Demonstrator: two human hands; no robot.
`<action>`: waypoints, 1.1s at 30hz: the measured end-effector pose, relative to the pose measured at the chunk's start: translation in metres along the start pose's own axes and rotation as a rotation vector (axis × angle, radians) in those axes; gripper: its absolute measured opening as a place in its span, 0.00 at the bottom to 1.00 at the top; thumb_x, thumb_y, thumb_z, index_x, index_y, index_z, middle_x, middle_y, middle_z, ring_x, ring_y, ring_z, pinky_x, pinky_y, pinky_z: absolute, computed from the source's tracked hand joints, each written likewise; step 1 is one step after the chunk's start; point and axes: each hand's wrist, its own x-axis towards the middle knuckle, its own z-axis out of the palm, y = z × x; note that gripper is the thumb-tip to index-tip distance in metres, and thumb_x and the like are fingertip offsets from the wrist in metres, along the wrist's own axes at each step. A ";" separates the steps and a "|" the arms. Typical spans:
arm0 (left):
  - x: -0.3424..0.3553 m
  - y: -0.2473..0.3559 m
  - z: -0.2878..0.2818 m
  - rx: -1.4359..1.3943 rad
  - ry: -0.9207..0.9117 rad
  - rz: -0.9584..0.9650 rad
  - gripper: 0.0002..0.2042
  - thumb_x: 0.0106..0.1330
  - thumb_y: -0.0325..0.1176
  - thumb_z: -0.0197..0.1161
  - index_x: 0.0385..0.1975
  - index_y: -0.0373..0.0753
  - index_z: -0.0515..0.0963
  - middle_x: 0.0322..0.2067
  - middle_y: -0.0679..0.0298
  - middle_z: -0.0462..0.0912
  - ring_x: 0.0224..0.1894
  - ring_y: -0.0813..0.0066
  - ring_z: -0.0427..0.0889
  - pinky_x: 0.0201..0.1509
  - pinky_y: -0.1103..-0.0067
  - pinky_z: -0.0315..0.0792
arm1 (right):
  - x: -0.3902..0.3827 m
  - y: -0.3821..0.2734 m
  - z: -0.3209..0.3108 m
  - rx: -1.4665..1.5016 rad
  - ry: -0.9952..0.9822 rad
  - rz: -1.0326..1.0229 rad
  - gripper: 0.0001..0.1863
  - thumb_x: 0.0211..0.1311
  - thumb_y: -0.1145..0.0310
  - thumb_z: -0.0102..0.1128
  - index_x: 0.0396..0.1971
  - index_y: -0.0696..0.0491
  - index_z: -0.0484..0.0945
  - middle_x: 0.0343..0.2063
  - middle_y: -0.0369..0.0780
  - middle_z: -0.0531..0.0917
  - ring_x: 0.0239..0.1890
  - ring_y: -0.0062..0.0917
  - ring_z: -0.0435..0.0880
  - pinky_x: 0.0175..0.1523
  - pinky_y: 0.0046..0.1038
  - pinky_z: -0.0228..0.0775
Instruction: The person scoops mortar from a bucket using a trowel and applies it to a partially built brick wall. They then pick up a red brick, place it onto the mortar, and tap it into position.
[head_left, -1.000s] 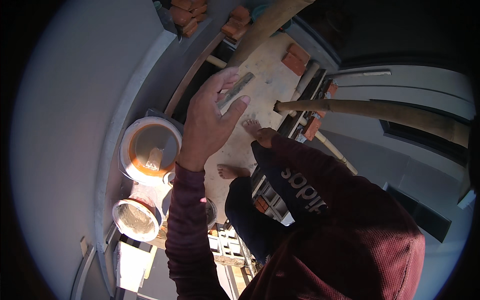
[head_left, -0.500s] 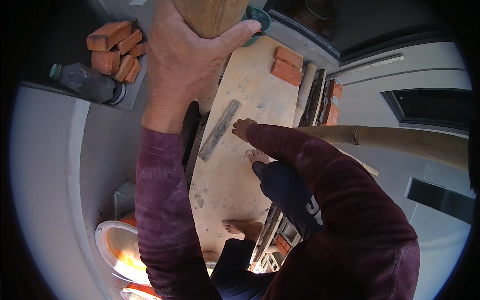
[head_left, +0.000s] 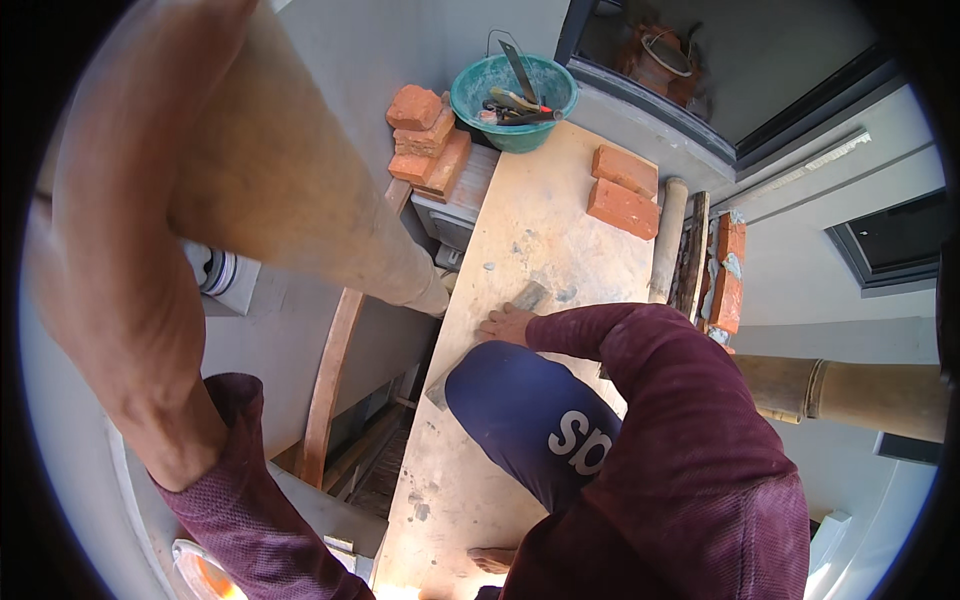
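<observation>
My left hand [head_left: 115, 230], partly blurred, grips the thick bamboo pole [head_left: 290, 190] that slants down beside the plywood board [head_left: 460, 500]. My right hand [head_left: 505, 323] rests low on the board with fingers apart, over a grey wooden strip [head_left: 530, 295] that is partly hidden by the hand and my bent knee [head_left: 525, 420].
Stacked bricks [head_left: 420, 135] and a green basin of tools [head_left: 510, 80] stand at the board's far end. Two bricks [head_left: 622, 208] lie on the board. A horizontal bamboo pole [head_left: 870, 395] and dark-framed windows are on the right; an orange-lined bucket [head_left: 205, 570] is at lower left.
My left hand has risen and moved left onto the slanting pole. My right hand has reached down to the wooden strip, and my knee has bent closer. The view has shifted toward the board's far end.
</observation>
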 end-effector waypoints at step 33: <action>-0.004 0.002 0.032 -0.179 0.352 0.097 0.41 0.66 0.66 0.48 0.57 0.27 0.71 0.45 0.51 0.80 0.46 0.58 0.83 0.62 0.52 0.72 | -0.178 0.249 -0.107 1.867 1.793 0.715 0.39 0.61 0.70 0.53 0.74 0.48 0.54 0.48 0.42 0.74 0.47 0.27 0.78 0.52 0.29 0.75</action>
